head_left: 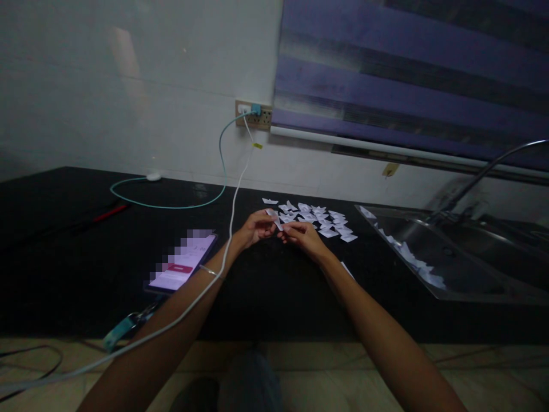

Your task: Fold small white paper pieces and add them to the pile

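Between my two hands is a small piece of folded white paper (pixel 275 219), raised a little over the black counter (pixel 278 309). My left hand (pixel 258 226) grips its left side, fingers closed. On its lower right edge, my right hand (pixel 302 236) pinches it between thumb and fingers. Just behind my hands lie several folded white paper boats (pixel 319 216) in a loose cluster. A strip of white paper (pixel 347 270) shows partly from behind my right forearm.
A lit phone (pixel 182 266) lies by my left forearm, with a teal strap (pixel 120 331) near it. A white cable (pixel 233 217) runs from the wall socket (pixel 254 116) across my left arm. At right, more folded papers (pixel 414 257) line the rim of a metal sink (pixel 450 280) with a faucet (pixel 484 169).
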A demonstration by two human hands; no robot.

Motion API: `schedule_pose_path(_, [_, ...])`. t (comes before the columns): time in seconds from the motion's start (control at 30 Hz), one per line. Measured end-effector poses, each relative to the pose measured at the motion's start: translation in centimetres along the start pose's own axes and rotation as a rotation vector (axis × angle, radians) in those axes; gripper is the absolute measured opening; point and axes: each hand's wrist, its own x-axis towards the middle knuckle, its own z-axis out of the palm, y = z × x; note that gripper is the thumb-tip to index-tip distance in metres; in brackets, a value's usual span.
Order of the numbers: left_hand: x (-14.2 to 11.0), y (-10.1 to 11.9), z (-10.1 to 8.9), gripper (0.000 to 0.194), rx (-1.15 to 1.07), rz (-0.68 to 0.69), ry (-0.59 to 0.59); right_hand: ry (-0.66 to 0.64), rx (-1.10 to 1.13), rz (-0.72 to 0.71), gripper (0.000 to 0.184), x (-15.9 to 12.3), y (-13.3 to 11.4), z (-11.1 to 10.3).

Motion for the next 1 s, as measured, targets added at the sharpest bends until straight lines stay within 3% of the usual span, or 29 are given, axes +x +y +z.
schedule_pose_path(0.53, [0.9, -1.0, -0.8, 0.033, 0.152, 0.040, 0.031, 0.345, -0.427, -0.264, 0.023, 0.2, 0.7, 0.1])
schedule_pose_path(0.8, [0.6, -0.5, 0.0, 0.042, 0.259, 0.079, 0.031, 0.235, -0.298, -0.197, 0.027, 0.4, 0.6, 0.2])
schedule_pose_path(1.0, [0.6, -0.6, -0.1, 0.034, 0.331, 0.111, 0.037, 0.212, -0.125, -0.128, 0.030, 0.4, 0.4, 0.1])
